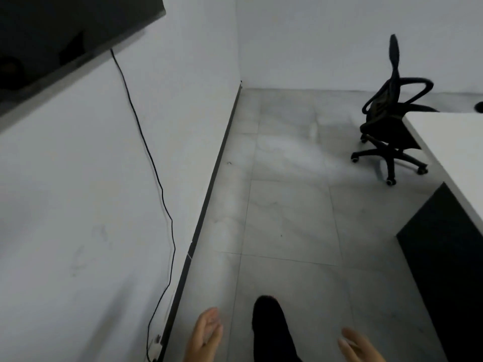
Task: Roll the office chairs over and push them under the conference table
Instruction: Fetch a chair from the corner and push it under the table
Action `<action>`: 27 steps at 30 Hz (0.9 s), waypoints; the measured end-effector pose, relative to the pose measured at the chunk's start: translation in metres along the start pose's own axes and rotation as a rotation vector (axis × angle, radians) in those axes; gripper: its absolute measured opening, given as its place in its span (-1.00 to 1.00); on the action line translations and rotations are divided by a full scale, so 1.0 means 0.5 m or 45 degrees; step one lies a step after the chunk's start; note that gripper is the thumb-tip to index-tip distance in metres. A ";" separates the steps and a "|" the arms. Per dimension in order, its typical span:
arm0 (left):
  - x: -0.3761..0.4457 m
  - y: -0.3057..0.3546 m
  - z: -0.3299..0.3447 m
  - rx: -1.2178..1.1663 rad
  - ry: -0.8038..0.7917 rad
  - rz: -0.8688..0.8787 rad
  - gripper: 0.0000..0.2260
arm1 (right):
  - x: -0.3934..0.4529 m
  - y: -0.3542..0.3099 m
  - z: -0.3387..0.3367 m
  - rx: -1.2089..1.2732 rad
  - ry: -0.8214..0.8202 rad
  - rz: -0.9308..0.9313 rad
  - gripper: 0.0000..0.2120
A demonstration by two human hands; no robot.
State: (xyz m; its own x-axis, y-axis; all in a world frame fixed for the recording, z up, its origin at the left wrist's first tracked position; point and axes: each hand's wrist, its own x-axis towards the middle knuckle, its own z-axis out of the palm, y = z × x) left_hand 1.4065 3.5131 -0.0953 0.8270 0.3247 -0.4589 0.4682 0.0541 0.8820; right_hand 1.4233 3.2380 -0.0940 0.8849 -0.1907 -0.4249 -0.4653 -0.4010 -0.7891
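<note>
A black mesh office chair (391, 118) on a five-wheel base stands at the far right of the room, its seat tucked partly under the white conference table (454, 142). The table runs along the right edge of the view, with a dark panel below it. My left hand (205, 333) is low in the view, fingers apart and empty. My right hand (359, 346) is also low, open and empty. Both hands are far from the chair. A dark trouser leg (271, 330) shows between them.
A white wall (104, 205) runs along the left with a dark skirting strip. A black cable (156, 173) hangs from a wall-mounted screen (60, 35) down to a plug near the floor. Grey floor tiles (287, 218) stretch ahead toward the back wall.
</note>
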 end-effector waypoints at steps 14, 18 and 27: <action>0.606 0.422 0.128 0.016 -0.039 0.114 -0.85 | 0.617 -0.485 0.083 0.176 -0.051 -0.124 -0.79; 0.808 0.486 0.142 0.008 0.000 0.070 -0.79 | 0.789 -0.583 0.123 0.141 0.038 -0.065 -0.79; 1.267 0.819 0.242 0.082 -0.271 0.298 -0.85 | 1.152 -0.888 0.189 0.238 0.102 -0.156 -0.80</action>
State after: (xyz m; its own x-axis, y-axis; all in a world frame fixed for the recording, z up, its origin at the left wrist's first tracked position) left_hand 2.1597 3.6265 -0.0380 0.9578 0.1161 -0.2628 0.2709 -0.0607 0.9607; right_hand 2.1378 3.3909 -0.0300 0.9303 -0.2245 -0.2901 -0.3433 -0.2541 -0.9042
